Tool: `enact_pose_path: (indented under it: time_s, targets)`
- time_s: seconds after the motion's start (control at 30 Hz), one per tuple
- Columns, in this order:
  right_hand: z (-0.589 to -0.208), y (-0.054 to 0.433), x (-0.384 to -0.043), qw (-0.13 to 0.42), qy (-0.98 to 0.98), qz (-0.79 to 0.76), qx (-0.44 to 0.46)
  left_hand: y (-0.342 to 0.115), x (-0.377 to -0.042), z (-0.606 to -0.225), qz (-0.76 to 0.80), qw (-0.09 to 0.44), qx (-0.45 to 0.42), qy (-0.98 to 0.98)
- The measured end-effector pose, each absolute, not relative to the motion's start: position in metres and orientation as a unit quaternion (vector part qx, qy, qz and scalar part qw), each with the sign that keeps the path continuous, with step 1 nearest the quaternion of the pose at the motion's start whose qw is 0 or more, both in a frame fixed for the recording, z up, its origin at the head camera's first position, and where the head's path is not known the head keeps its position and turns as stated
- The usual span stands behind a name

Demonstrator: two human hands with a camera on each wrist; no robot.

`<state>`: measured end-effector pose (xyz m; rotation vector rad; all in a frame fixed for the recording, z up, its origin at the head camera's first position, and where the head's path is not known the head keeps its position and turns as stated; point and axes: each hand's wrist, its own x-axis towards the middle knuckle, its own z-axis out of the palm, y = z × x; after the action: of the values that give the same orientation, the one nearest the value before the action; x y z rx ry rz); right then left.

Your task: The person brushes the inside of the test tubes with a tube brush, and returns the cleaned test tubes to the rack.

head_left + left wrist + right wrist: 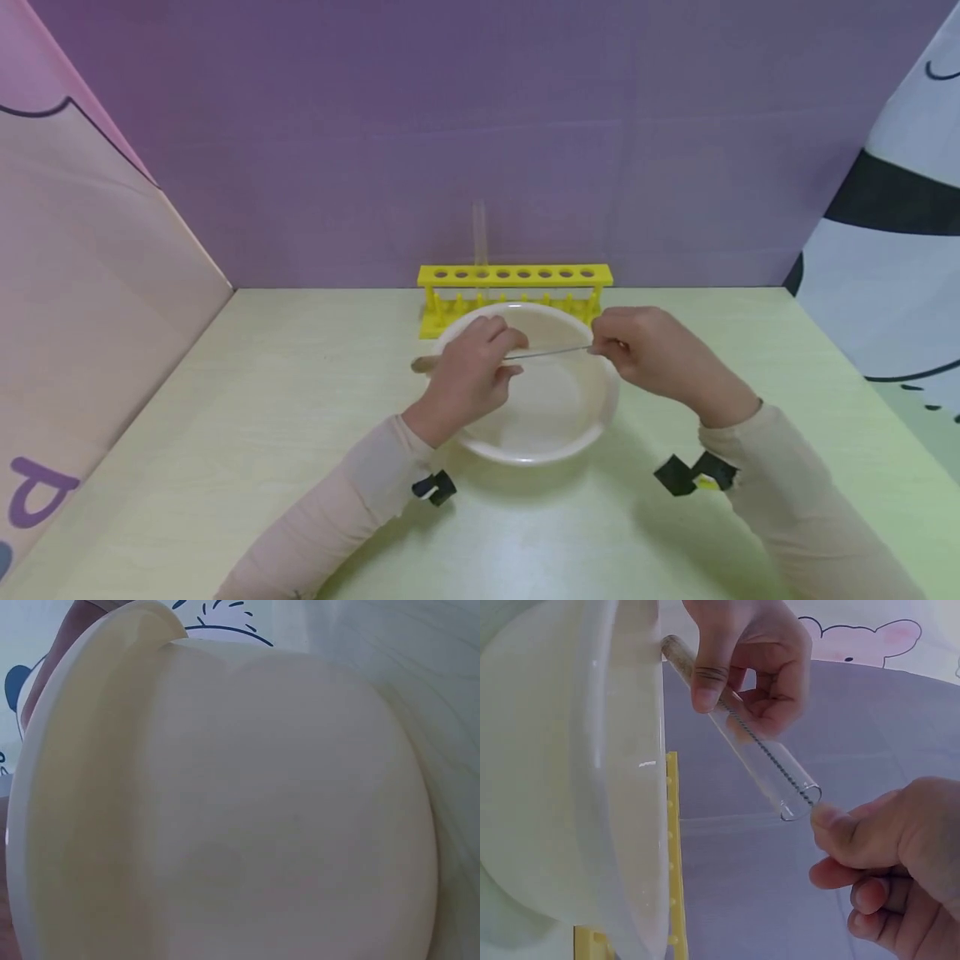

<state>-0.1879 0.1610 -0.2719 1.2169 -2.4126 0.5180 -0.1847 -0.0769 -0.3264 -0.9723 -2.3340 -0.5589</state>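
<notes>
Over the white basin (532, 458), my left hand (472, 371) holds a clear test tube (761, 774), thumb and fingers around it in the right wrist view. The tube lies slantwise, its open mouth facing my right hand (648, 354). Inside it runs the twisted wire of a test tube brush (774, 760), with brownish bristles (676, 658) at the far end. My right thumb and fingers pinch the wire just outside the tube's mouth. The left wrist view mostly shows the basin's outer wall (285, 787).
Behind the basin stands a yellow test tube rack (517, 273), holding another clear test tube (480, 229) upright near its left end. A purple backdrop (480, 125) rises at the table's back edge, with printed panels (75, 250) at the sides.
</notes>
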Motion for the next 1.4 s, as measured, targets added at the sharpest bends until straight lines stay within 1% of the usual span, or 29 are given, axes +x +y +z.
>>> enact_pose_path:
  time_s: [0.17, 0.27, 0.6, 0.73, 0.97, 1.27, 1.4]
  targets:
    - [-0.265, 0.160, -0.186, 0.182, -0.874, 0.172, 0.416, -0.077, -0.185, -0.325, -0.202, 0.270, -0.359, -0.871]
    - [-0.263, 0.159, -0.184, 0.187, -0.881, 0.160, 0.405, -0.078, -0.185, -0.324, -0.198, 0.265, -0.357, -0.873]
    - [-0.267, 0.155, -0.179, 0.274, -0.856, 0.087, 0.430, -0.077, -0.184, -0.321, -0.187, 0.265, -0.353, -0.878]
    - [-0.268, 0.154, -0.177, 0.291, -0.847, 0.065, 0.440, -0.077, -0.183, -0.318, -0.191, 0.271, -0.351, -0.876]
    - [-0.272, 0.154, -0.179, 0.299, -0.845, 0.063, 0.439, -0.080, -0.184, -0.315, -0.193, 0.275, -0.351, -0.874]
    - [-0.276, 0.147, -0.183, 0.267, -0.872, 0.038, 0.408, -0.082, -0.185, -0.315, -0.183, 0.295, -0.349, -0.871]
    - [-0.277, 0.144, -0.185, 0.262, -0.882, 0.021, 0.392, -0.081, -0.187, -0.315, -0.174, 0.293, -0.348, -0.873]
